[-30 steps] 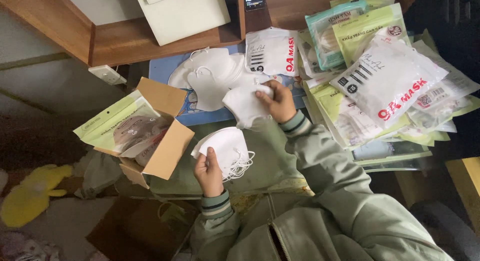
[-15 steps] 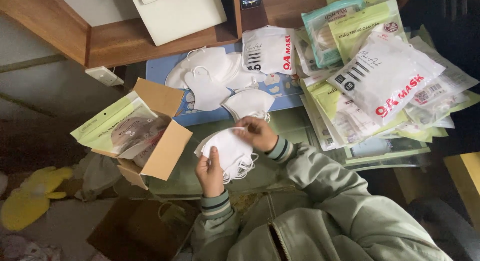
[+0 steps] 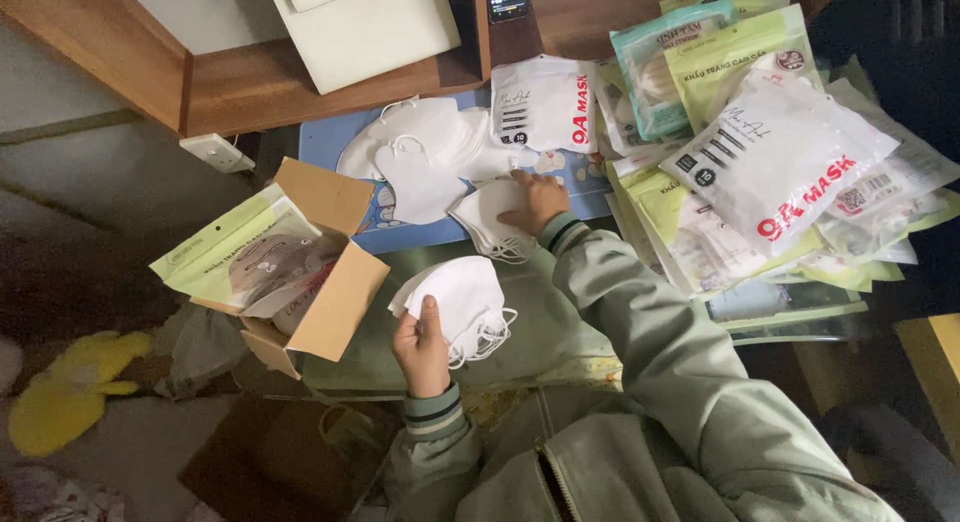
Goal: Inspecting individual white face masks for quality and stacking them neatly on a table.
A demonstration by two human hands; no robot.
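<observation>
Holding a small stack of white masks [image 3: 455, 302] in the left hand [image 3: 422, 347], near the cardboard box [image 3: 320, 282], right hand [image 3: 535, 204] flat on another loose mask [image 3: 490, 217] farther off, many loose masks [image 3: 420, 152] still ungathered.

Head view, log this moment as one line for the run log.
left hand: holds stack of white masks | right hand: on loose masks | cardboard box: open, left of stack
</observation>
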